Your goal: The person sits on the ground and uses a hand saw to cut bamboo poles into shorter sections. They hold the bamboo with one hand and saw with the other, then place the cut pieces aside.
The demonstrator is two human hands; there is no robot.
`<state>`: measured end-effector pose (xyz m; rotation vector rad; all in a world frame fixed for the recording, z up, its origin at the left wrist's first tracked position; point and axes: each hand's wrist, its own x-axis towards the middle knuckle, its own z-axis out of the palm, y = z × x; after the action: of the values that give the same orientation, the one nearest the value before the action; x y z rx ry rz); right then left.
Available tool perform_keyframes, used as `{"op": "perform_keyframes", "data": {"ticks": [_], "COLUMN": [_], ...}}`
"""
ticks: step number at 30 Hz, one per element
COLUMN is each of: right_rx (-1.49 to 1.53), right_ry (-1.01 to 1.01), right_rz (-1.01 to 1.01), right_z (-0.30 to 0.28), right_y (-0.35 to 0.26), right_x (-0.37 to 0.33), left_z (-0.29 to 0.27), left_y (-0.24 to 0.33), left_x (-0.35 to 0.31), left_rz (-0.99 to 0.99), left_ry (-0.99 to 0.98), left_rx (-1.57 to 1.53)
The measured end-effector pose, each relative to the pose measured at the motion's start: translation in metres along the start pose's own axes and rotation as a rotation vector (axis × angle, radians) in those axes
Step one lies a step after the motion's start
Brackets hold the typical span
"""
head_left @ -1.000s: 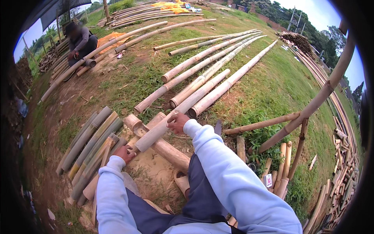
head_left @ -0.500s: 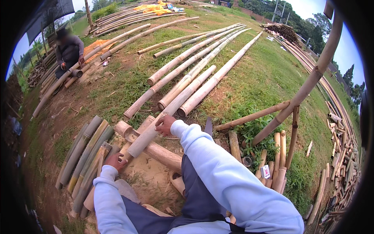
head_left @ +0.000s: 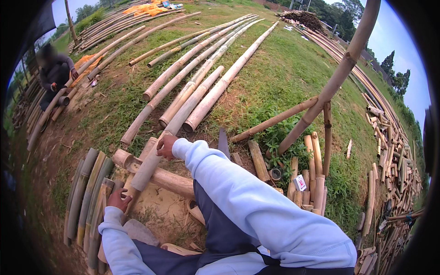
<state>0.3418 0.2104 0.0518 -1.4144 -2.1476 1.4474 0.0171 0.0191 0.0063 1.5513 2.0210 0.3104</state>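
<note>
Hold long, round grey-tan bamboo pole (head_left: 149, 167) steady w/ R hand (head_left: 166, 146) curled on it; stop it rolling just right of part-spread L hand (head_left: 119, 200).

At far left, a co-worker (head_left: 54, 75) in dark clothing sits beside an orange sheet (head_left: 88, 64). Farther back, a brighter orange cover (head_left: 141, 9) drapes stacked poles. On the right, a thick slanting bamboo post (head_left: 337, 75) rises from leafy green weeds (head_left: 262, 127); near it, a small white box (head_left: 299, 182). At far right, cut bamboo pieces (head_left: 398, 167) lie heaped. Trees (head_left: 350, 20) stand beyond under blue sky.
</note>
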Motion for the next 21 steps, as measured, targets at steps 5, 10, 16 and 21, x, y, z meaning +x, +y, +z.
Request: {"op": "perform_keyframes", "data": {"ticks": [5, 10, 16, 21], "right_rx": [-0.051, -0.059, -0.061, -0.046], "right_ry": [0.023, 0.011, -0.003, 0.0], "right_rz": [-0.036, 0.003, -0.015, 0.011], "right_z": [-0.001, -0.002, -0.001, -0.003], "right_y": [-0.001, -0.006, -0.006, -0.002], "right_x": [-0.002, -0.007, -0.001, -0.005], "left_z": [0.003, 0.003, 0.006, 0.001], "left_y": [-0.006, -0.007, -0.031, -0.001], "left_x": [0.003, 0.002, 0.012, -0.001], "left_rz": [0.026, 0.02, 0.133, 0.041], "left_ry": [0.016, 0.022, 0.043, 0.023], "left_rx": [-0.003, -0.002, 0.042, 0.042]}}
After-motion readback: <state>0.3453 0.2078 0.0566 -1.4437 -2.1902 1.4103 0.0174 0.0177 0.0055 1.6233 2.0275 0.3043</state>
